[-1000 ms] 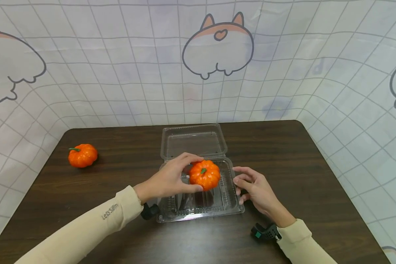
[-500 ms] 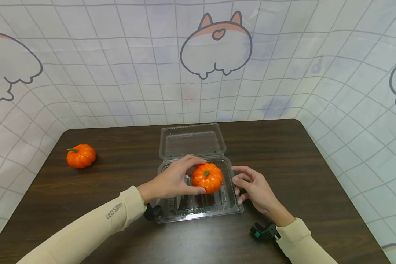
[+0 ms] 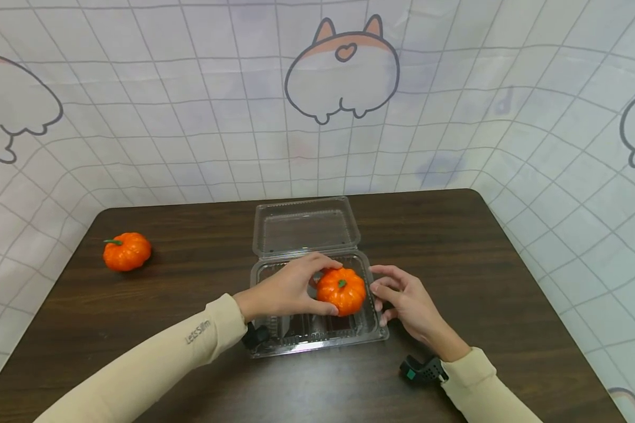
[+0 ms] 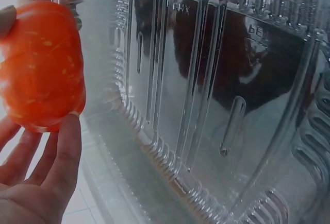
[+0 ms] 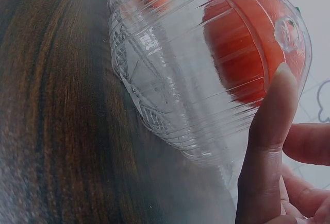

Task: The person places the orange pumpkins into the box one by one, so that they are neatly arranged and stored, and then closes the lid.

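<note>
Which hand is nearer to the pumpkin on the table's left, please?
Left: the left hand is right of that pumpkin, over the container; the right hand is farther right.

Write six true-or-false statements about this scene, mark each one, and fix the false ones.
1. The left hand holds an orange pumpkin. True.
2. The right hand is at the right edge of the clear plastic clamshell container. True.
3. The container is closed. False: its lid is folded back, open.
4. A second pumpkin lies on the dark table. True.
5. In the head view, the second pumpkin is right of the container. False: it is to the left.
6. The held pumpkin's stem is black. False: it is green.
</note>
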Motion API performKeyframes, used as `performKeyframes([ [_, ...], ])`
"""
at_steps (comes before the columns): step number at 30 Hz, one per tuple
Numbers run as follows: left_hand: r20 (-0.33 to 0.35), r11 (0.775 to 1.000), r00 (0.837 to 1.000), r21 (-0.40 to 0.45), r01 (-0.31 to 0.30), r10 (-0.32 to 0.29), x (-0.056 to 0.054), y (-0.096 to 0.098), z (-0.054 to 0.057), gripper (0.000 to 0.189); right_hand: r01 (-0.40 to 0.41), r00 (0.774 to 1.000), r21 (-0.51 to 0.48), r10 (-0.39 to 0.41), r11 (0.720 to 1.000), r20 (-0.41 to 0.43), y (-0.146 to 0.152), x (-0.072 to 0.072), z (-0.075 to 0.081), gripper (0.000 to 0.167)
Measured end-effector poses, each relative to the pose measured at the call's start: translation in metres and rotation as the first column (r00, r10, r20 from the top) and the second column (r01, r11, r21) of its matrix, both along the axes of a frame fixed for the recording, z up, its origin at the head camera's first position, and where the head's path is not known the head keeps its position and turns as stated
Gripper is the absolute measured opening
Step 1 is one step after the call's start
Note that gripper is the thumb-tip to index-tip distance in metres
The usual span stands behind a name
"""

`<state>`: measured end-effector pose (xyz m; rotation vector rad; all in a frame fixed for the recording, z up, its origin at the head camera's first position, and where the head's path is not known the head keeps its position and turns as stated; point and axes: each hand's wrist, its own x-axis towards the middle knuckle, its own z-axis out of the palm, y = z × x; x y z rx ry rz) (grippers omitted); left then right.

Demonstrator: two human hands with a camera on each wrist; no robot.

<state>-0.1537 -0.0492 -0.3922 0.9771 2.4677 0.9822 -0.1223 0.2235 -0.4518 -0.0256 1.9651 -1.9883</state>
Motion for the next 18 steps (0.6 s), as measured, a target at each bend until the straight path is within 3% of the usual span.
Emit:
performKeyframes([
  [10,0.039,0.999,0.999,0.007,0.031,-0.031,-0.0053,0.006,-0.0062,0.072,0.0,1.0,-0.007,0.0,1.0,-0.001,0.0005,0.0004,0.0018,0.045],
  [18,0.098,1.0,0.995,0.02,0.021,-0.023,-0.0085,0.0073,-0.0075,0.073,0.008,1.0,0.0,-0.008,1.0,0.01,0.0009,0.0001,0.0032,0.044],
])
